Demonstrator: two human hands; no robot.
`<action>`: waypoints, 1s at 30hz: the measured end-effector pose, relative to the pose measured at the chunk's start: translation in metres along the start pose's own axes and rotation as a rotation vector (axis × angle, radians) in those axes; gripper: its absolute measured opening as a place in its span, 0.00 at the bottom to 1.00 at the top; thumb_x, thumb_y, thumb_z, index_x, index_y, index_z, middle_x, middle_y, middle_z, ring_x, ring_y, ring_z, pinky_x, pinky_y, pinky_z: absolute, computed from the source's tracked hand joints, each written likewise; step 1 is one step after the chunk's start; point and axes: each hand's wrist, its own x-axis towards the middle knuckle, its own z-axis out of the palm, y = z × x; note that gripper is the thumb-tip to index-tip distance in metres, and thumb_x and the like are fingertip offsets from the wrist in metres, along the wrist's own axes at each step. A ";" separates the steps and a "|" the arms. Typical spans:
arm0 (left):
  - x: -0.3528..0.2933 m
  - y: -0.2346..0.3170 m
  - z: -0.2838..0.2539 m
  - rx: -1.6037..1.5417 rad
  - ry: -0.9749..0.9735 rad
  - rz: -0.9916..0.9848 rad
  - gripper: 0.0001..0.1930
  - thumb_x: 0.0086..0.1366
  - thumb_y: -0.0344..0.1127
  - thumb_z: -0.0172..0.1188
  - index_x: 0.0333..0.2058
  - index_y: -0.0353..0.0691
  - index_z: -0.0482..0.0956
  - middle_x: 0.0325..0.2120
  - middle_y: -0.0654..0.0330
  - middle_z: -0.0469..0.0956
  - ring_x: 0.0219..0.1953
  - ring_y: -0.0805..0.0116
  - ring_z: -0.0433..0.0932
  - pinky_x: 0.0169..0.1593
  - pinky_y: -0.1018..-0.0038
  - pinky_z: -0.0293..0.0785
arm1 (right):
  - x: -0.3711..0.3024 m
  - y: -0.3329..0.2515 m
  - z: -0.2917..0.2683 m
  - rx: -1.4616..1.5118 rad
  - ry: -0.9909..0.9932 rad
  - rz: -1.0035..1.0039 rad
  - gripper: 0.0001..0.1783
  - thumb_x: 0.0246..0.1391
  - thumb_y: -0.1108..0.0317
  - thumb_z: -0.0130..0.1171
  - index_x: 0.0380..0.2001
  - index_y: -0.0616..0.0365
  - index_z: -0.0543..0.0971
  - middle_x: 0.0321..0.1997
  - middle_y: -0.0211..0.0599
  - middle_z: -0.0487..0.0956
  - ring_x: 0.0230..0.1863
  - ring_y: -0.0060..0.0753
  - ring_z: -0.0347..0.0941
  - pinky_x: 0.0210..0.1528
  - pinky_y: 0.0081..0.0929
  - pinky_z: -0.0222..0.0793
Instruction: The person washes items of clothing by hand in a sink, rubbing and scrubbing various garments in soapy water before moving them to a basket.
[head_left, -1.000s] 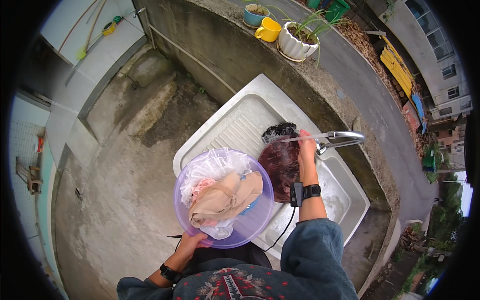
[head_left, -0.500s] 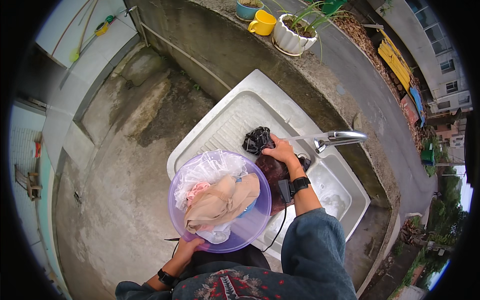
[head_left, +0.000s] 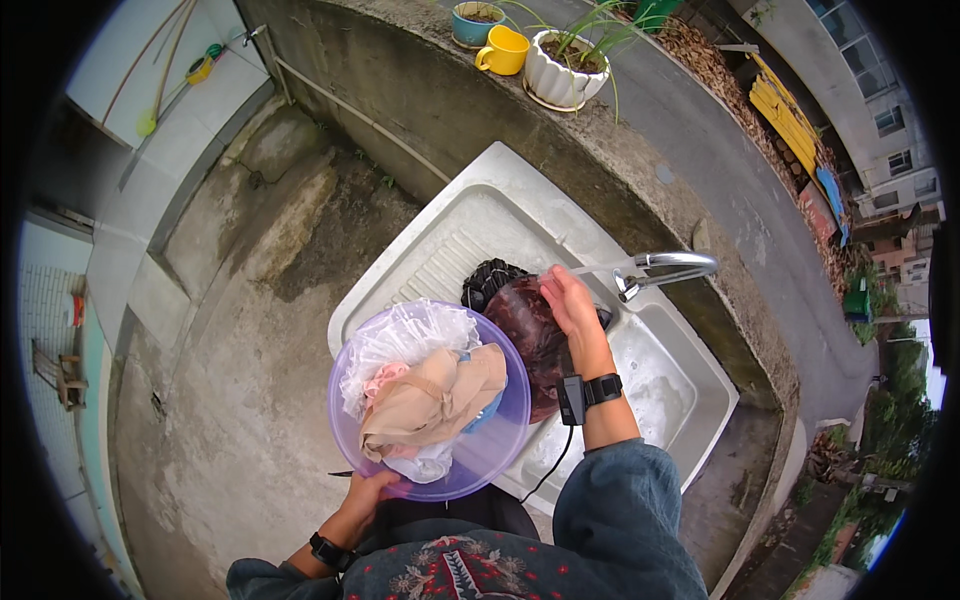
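Observation:
My left hand [head_left: 377, 482] grips the near rim of a translucent purple basin [head_left: 497, 432], its fingers partly hidden. In it lie a beige cloth [head_left: 430, 402], white lacy fabric [head_left: 405, 340], and bits of pink and blue fabric. To the right, my right hand [head_left: 570, 300] is closed at the upper edge of a dark red, see-through basin-like thing [head_left: 535, 335], tilted over the sink. Black patterned fabric [head_left: 487, 281] bunches at its far-left side. A stream runs from the chrome faucet [head_left: 668, 263] toward my right hand.
The white sink [head_left: 720, 385] has a ribbed washboard [head_left: 440, 255] on its left and a wet bowl on its right. Behind it, a concrete wall carries a white planter [head_left: 563, 80], yellow mug [head_left: 503, 50] and blue pot [head_left: 474, 28]. A black cable [head_left: 550, 482] hangs from my right wrist.
My right hand has shifted slightly upward and its fingers have straightened along the dark red thing, which now shows more and tilts up. The black fabric and the purple basin have moved slightly left.

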 end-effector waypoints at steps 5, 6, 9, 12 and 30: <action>0.001 -0.002 0.002 -0.006 0.003 0.026 0.22 0.51 0.23 0.51 0.48 0.31 0.64 0.33 0.53 0.75 0.30 0.62 0.79 0.34 0.72 0.78 | 0.003 -0.020 0.000 0.707 -0.150 0.005 0.14 0.56 0.68 0.48 0.41 0.67 0.69 0.45 0.47 0.70 0.52 0.46 0.65 0.57 0.38 0.61; 0.003 -0.004 0.001 -0.001 0.004 0.028 0.22 0.51 0.23 0.51 0.48 0.31 0.64 0.33 0.53 0.75 0.30 0.62 0.79 0.34 0.72 0.78 | 0.004 -0.023 0.002 0.802 -0.176 -0.002 0.15 0.56 0.67 0.49 0.41 0.68 0.69 0.44 0.48 0.70 0.51 0.46 0.65 0.58 0.38 0.61; 0.005 -0.008 -0.002 -0.001 -0.010 0.038 0.24 0.51 0.24 0.51 0.50 0.32 0.62 0.33 0.52 0.75 0.30 0.62 0.79 0.33 0.72 0.78 | 0.007 -0.014 0.003 0.809 0.040 -0.014 0.16 0.56 0.66 0.49 0.39 0.71 0.68 0.46 0.51 0.69 0.52 0.47 0.64 0.59 0.41 0.59; 0.004 -0.007 0.000 0.023 0.011 0.048 0.24 0.51 0.25 0.50 0.50 0.32 0.60 0.32 0.50 0.75 0.32 0.58 0.79 0.35 0.68 0.79 | 0.000 -0.020 0.004 0.854 -0.081 -0.036 0.15 0.56 0.66 0.48 0.40 0.71 0.68 0.49 0.52 0.68 0.55 0.47 0.62 0.60 0.43 0.57; 0.003 -0.004 -0.001 0.077 0.021 0.039 0.18 0.51 0.26 0.53 0.43 0.32 0.68 0.31 0.54 0.76 0.28 0.64 0.79 0.31 0.73 0.78 | 0.003 -0.016 -0.011 1.018 0.256 0.215 0.22 0.58 0.68 0.38 0.52 0.72 0.57 0.59 0.55 0.57 0.60 0.53 0.55 0.64 0.44 0.50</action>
